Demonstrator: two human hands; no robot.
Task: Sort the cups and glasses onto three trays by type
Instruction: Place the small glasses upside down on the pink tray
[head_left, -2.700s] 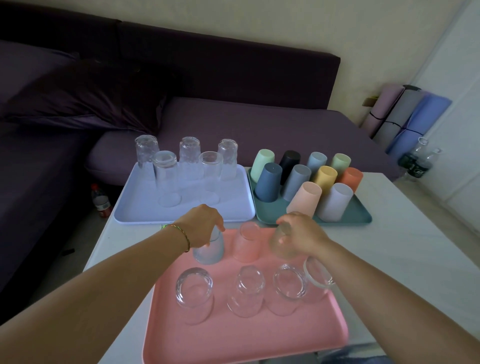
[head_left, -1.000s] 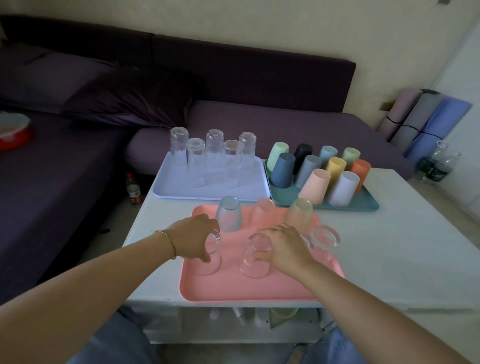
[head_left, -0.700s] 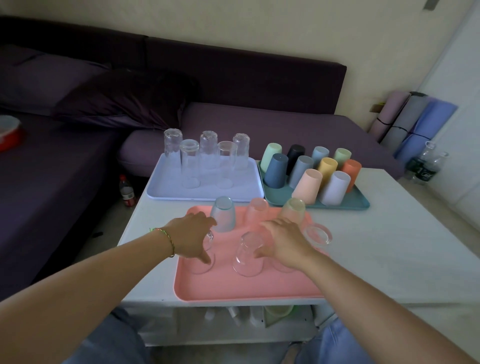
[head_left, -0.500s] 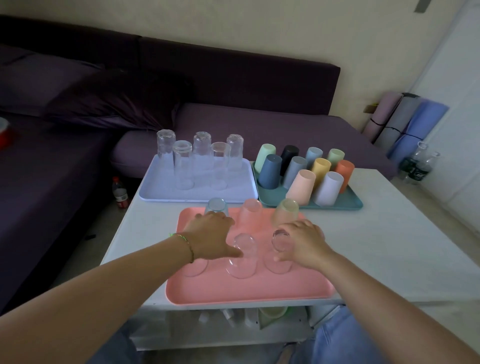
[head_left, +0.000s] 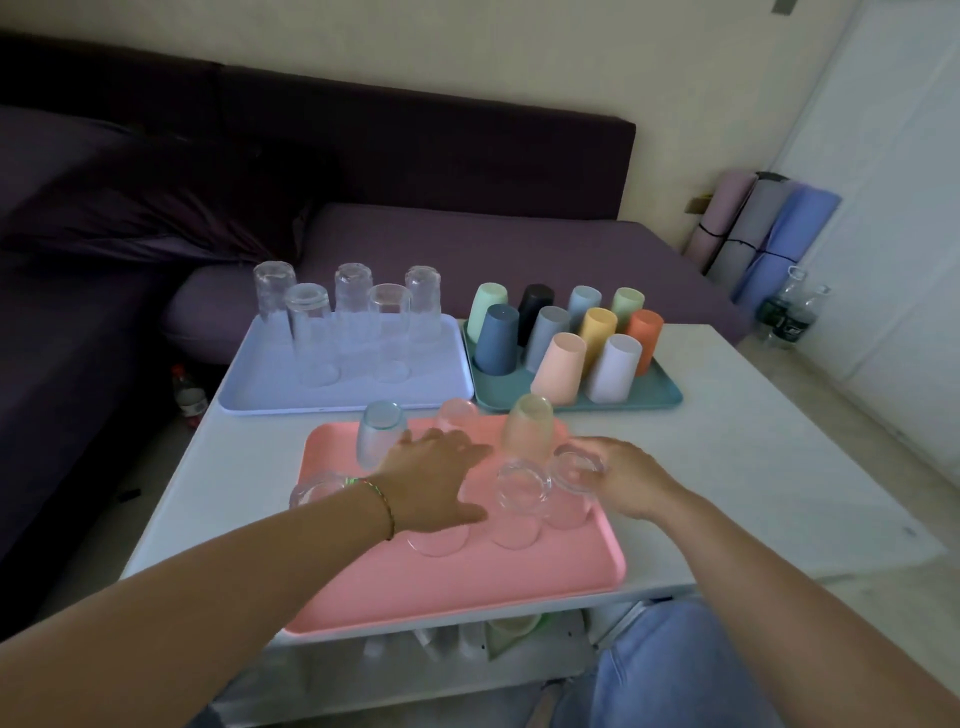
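Right fingers (head_left: 597, 449) round clear glass (head_left: 566, 506)

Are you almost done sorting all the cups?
Nearly, it seems. Done: tall glasses stand on the lavender tray, coloured cups on the teal tray. In hand: the left hand rests on a short glass and the right hand holds the rightmost short glass on the pink tray. Left: only tidying these; no cup stands loose on the table.

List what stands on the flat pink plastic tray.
Three frosted tinted tumblers behind, four upturned clear glasses in front; the left hand hides most of one.
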